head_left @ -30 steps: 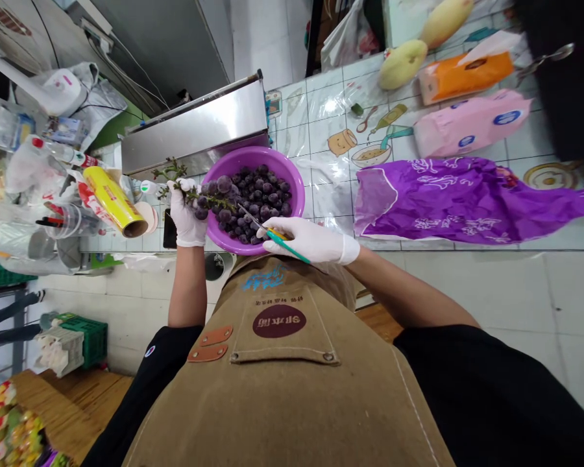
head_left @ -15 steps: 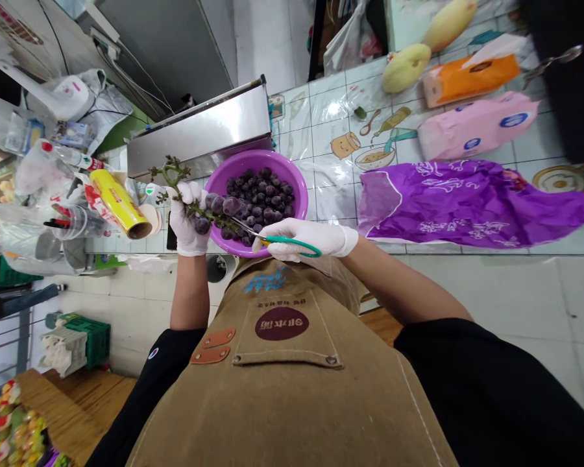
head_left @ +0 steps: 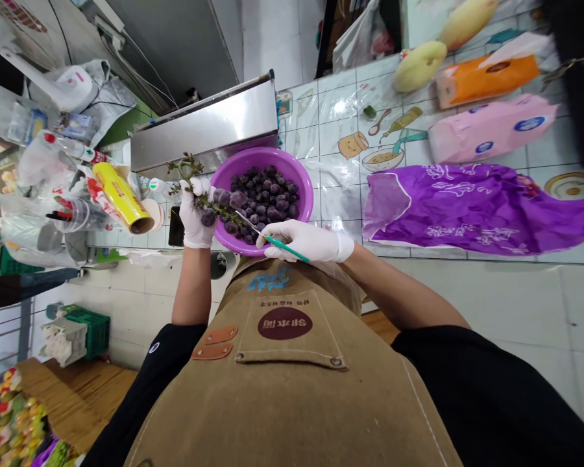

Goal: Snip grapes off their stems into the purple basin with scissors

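A partly bare grape bunch [head_left: 237, 200] is held by its green stem in my gloved left hand [head_left: 196, 217], at the left rim of a purple basin [head_left: 307, 185]. A few dark grapes still hang on its lower stalk, over the basin. My gloved right hand [head_left: 314, 240] grips scissors [head_left: 289, 249] with green handles. Their blades point up and left, with the tips at the bunch's stalk; whether they touch it I cannot tell. Many loose dark purple grapes [head_left: 275, 194] lie in the basin.
Behind the basin stands a long steel box [head_left: 209, 123]. To the right lie a purple plastic bag [head_left: 467, 207], a pink tissue pack [head_left: 496, 130], an orange tissue pack [head_left: 486, 81] and a mango [head_left: 420, 66]. On the left are a yellow roll [head_left: 121, 198] and a dark phone [head_left: 176, 226].
The scissors have turned in my right hand, so the handle loop now shows nearly edge-on. My left hand still holds the bunch in about the same place. The whole view has shifted slightly.
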`<state>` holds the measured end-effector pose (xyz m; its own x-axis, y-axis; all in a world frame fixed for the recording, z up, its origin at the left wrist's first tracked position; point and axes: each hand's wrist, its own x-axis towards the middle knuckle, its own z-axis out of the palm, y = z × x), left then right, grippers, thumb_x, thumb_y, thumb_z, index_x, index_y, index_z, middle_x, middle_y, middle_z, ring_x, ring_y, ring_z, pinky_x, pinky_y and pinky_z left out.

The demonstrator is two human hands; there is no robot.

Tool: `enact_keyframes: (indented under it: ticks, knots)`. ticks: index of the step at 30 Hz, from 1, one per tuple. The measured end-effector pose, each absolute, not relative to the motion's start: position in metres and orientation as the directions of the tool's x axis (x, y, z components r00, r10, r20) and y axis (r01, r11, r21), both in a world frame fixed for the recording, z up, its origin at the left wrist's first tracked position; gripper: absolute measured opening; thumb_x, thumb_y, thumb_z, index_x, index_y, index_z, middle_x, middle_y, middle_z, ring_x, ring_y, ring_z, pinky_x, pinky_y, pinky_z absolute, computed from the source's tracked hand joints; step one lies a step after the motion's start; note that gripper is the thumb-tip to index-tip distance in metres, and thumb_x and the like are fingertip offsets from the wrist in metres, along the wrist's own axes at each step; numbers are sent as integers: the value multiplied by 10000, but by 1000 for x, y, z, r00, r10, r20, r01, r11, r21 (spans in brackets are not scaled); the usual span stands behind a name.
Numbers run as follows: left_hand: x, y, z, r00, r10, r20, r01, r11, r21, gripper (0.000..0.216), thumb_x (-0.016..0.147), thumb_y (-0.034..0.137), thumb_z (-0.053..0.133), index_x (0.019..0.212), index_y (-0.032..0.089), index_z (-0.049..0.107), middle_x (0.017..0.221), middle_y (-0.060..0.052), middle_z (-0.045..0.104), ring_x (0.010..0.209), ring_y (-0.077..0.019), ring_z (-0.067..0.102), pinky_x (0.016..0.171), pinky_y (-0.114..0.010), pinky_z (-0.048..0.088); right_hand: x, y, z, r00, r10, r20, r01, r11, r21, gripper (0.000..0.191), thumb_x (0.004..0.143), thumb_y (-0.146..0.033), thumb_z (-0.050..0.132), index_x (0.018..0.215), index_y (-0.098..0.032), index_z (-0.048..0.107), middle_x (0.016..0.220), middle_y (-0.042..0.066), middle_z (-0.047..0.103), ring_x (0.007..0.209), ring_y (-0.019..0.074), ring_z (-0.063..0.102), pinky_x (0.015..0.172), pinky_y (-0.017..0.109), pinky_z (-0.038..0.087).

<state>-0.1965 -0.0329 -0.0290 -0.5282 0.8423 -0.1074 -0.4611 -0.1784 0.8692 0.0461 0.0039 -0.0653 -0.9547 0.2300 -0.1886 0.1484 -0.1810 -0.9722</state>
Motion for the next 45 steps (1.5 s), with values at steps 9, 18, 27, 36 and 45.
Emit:
enact_keyframes:
  ticks: [9,18,27,36,45]
  knots:
    - [-195,-39,-23,-481,870,-107,-454,-143,879,654,1079,672,446,643,191,362,661,23,268,512,-101,302,510,-212,385,47,20,-67,-975,200,-97,111,63,-992,548,950,-562,708,1304,-147,760,1187,88,798,1035,241,714,926,347,527]
    - [-192,-45,-19,-471,868,-154,-418,-66,906,682,1080,610,442,557,174,423,647,14,249,513,-111,245,497,-237,343,49,26,-56,-986,155,-64,85,134,-987,556,938,-553,713,1327,-161,775,1244,75,802,1095,258,722,945,342,512]
    - [-193,-44,-24,-361,932,-33,-302,-83,950,661,1108,549,530,569,171,479,598,24,316,515,-105,343,567,-238,397,47,23,-61,-987,152,-51,68,105,-992,449,918,-555,735,1073,-135,772,836,-1,675,709,139,518,713,287,412]
    - [-200,-41,-39,-312,948,67,-154,-120,981,678,1037,705,588,603,192,493,607,20,362,533,-114,388,597,-271,451,47,15,-69,-968,214,-133,165,141,-976,439,907,-578,721,1027,-156,737,810,-5,634,734,155,509,710,291,388]
    - [-210,-50,-43,-315,921,229,149,-191,970,684,985,821,569,666,217,522,678,-13,427,733,-186,595,710,-332,491,71,29,-68,-979,59,-197,202,84,-976,523,980,-658,648,1096,-156,742,1010,60,745,854,183,614,774,300,469]
